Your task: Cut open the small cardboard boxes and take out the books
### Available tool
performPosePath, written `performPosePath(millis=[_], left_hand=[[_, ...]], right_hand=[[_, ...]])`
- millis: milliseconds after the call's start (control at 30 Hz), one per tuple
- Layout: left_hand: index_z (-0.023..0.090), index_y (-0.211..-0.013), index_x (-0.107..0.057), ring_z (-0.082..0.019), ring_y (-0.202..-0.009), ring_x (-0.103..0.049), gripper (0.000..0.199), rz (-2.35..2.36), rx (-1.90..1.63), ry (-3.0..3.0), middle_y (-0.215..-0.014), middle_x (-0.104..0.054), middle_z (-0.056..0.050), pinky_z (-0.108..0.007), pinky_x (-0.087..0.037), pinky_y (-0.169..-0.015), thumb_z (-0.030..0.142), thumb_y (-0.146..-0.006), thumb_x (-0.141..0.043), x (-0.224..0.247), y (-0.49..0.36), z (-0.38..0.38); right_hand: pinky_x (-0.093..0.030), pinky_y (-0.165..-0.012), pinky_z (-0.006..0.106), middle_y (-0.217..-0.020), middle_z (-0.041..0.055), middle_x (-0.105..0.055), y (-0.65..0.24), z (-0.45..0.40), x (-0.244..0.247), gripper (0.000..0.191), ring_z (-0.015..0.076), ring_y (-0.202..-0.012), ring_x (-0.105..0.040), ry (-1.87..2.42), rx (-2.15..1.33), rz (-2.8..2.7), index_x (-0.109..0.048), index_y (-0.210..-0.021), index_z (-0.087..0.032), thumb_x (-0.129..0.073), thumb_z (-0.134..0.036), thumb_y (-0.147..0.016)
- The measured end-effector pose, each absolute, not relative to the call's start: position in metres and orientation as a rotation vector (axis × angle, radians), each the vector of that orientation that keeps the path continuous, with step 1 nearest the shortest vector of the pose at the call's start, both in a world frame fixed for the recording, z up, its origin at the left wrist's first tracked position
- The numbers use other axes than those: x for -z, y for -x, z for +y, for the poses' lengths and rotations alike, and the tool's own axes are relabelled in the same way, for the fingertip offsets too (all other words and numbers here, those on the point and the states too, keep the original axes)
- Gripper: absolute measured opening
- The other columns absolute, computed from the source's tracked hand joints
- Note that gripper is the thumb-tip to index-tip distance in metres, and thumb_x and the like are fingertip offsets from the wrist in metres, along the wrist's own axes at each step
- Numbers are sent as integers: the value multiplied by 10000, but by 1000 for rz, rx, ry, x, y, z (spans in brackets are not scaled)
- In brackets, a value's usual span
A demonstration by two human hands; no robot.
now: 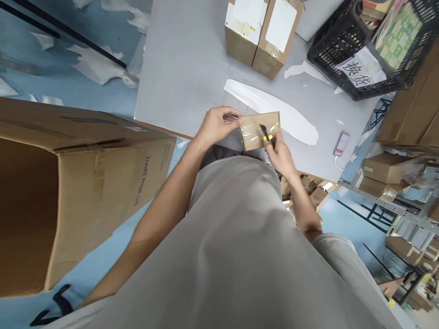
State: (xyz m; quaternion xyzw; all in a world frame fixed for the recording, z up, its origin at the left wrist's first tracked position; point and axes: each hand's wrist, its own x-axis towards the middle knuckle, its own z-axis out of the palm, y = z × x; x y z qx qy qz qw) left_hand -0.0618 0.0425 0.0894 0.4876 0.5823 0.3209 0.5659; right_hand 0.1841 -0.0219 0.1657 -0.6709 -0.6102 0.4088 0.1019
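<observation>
A small brown cardboard box [253,132] with shiny clear tape across its face is at the table's near edge, in front of my body. My left hand [219,124] is closed, with thumb and fingers pinching at the box's upper left corner. In my right hand [281,157] is a black and yellow utility knife [265,130], its dark tip over the box's taped face. The fingers of that hand also lie against the box's right side. Just beyond the box, a long white paper strip [274,109] lies flat on the table.
The grey table [178,68] bears two taped cartons [255,36] at the back and a black plastic crate [356,68] at the right. A large open carton [109,183] stands at my left. Shelves with boxes [384,169] are on the right.
</observation>
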Motion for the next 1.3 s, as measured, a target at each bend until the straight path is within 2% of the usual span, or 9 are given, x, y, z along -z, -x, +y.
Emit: performPosePath(millis=[100,267,533,800,1033,1300], left_hand=[[199,-1013,-861,-272,-1047,-820,253,1369,-760,-1163,-1082,-875,-69,-408,-681,-1021,364,-831,-918,-88,59,44],[208,-1015,-879,-279,-1064,-819,238,1362,-758,-1182,-1087,-876,-68,-416,-671,-1046,375,-851,-919,-81,59,46],[197,-1021,-889,-289,-1088,-815,280,1380,-748,-1197,-1088,-877,-72,-413,-665,-1059,416,-853,-933,-83,59,48],[207,-1019,-889,-280,-1049,-823,315,1386,-773,-1197,-1088,-885,-69,-398,-673,-1036,475,-857,-927,-80,60,48],[214,-1001,-886,-290,-1035,-823,237,1437,-772,-1211,-1073,-883,-63,-410,-681,-1004,408,-864,-896,-84,55,46],[260,-992,-878,-301,-1053,-821,174,1497,-774,-1218,-1048,-878,-39,-445,-668,-1032,393,-882,-860,-79,49,41]], right_hand=[[-563,-886,398,-961,70,-792,-166,-26,-164,347,302,-864,-747,1920,-1262,-1917,-627,-1245,-260,-490,-566,-1153],[-531,-902,324,-1034,73,-845,-152,-24,-170,353,277,-927,-782,1857,-1236,-2046,-740,-1239,-250,-490,-492,-1181],[-509,-875,298,-964,65,-839,-145,-20,-176,384,274,-927,-774,1864,-1200,-2097,-783,-1198,-243,-484,-483,-1201],[-488,-862,320,-987,82,-834,-140,-14,-178,340,273,-866,-756,1874,-1198,-2145,-762,-1164,-229,-473,-404,-1203],[-508,-900,330,-1005,103,-839,-133,-11,-171,269,308,-973,-780,1907,-1145,-2181,-775,-1177,-228,-531,-342,-1183],[-565,-933,402,-982,141,-835,-130,-14,-172,214,331,-977,-779,1972,-1115,-2254,-808,-1130,-207,-610,-288,-1132]])
